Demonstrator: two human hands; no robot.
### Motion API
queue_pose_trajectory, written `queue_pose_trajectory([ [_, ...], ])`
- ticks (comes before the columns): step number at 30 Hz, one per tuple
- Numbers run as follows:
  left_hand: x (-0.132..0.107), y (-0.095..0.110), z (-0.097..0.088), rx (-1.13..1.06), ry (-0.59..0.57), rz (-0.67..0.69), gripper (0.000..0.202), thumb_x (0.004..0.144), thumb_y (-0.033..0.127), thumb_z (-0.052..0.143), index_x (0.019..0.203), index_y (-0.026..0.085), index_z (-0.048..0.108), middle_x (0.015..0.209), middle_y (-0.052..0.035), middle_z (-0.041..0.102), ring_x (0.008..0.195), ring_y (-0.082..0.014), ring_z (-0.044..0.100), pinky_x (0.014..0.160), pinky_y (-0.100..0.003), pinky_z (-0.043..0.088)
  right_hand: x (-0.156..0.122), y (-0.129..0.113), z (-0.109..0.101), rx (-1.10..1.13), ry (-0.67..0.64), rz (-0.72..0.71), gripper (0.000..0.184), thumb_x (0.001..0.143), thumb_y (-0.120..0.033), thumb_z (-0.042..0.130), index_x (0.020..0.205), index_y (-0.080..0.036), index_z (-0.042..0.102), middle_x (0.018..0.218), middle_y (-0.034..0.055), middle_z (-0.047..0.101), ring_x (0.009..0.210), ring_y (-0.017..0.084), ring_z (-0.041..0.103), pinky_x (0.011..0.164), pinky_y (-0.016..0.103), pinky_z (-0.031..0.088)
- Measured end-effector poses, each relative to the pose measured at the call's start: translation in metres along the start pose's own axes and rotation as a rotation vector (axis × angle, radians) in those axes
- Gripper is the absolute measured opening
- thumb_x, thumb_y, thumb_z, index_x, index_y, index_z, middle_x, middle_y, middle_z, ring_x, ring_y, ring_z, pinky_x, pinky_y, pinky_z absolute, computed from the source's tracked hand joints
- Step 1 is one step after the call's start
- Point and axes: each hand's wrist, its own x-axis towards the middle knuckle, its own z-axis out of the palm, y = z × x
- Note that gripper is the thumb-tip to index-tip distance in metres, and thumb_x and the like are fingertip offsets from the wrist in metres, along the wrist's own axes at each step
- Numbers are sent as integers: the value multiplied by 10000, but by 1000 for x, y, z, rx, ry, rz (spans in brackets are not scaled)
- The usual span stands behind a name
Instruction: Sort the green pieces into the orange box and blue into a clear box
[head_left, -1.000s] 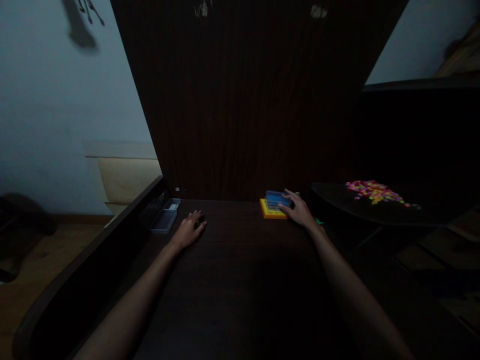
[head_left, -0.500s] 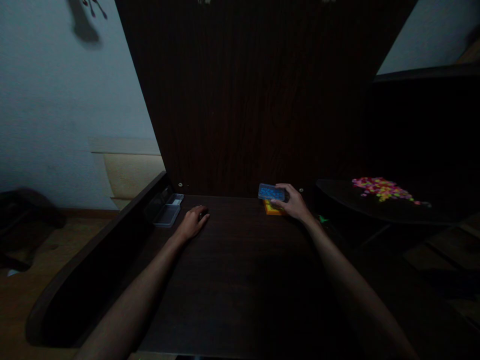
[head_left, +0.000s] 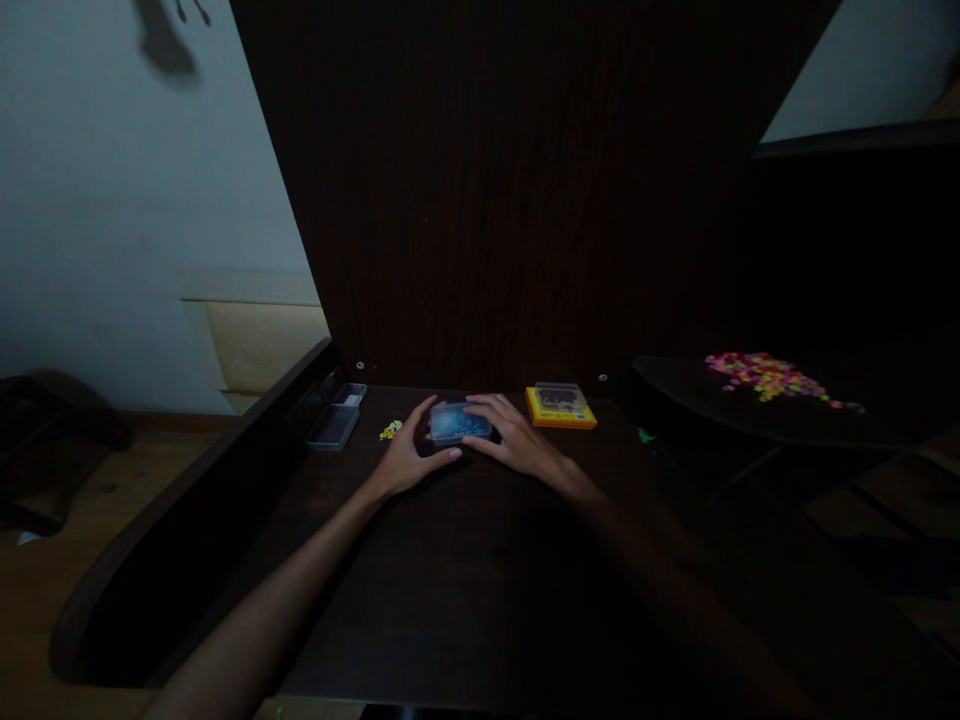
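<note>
1. Side board [head_left: 195, 500], bounding the surface [head_left: 450, 560] at far left: a raised edge that limits movement in that direction.
2. Open clear case [head_left: 330, 427], just beside the board; it narrows the room at the back left corner.
3. Small yellow and white pieces [head_left: 391, 430], loose beside the left hand; being light, they would probably scatter if brushed.
4. Left hand [head_left: 409, 462]: fingers curved and parted about the left end of the blue box; whether they press on it cannot be told.
5. Blue box [head_left: 450, 424], between the hands over the middle of the surface (resting or slightly raised, the view does not settle it). Judged light and stiff, with smooth, perhaps slippery clear walls; the short ends offer the surest hold, level carriage being advisable in case the lid is loose. Open room lies in front; the upright panel [head_left: 487, 250] closes off the back.
6. Right hand [head_left: 517, 440]: fingers gripping the right end of the box.
7. Yellow box [head_left: 561, 420] bearing a clear case [head_left: 559, 398], near the right edge; an obstacle to rearward sweeps.
8. Dark shelf [head_left: 697, 415] with bright pieces [head_left: 769, 378], well apart at right.
</note>
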Motion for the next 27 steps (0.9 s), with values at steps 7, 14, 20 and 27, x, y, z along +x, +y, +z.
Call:
queue_pose_trajectory([
  [7,2,0,3,-365,8,-202,903,541,415,852,1284,121,431,1203,-167,644,1122,-289,617,1006,-469,478,-5,5,19,-233,9,-176,366,935,-285,491,1274,-175,576,1322,124,573,1291,239,472,1048,422,463],
  [14,0,9,6,-454,37,-243,828,520,328,873,1221,137,477,1221,-160,638,1099,-284,633,997,-470,483,-3,3,19,-603,93,-427,312,934,-202,467,1134,-37,640,1172,196,661,1126,253,619,931,342,557],
  [20,-1,10,5,-446,17,-214,806,528,314,869,1217,138,488,1192,-150,652,1108,-286,626,983,-460,494,-4,2,17,-654,97,-443,301,931,-216,474,1114,-56,652,1149,187,674,1113,245,628,916,349,564],
  [27,-2,10,6,-480,9,-226,797,519,289,875,1216,153,513,1231,-145,628,1058,-284,653,941,-450,524,-6,1,14,-677,106,-512,290,939,-209,456,1066,-50,663,1090,200,693,1038,246,662,782,319,601],
])
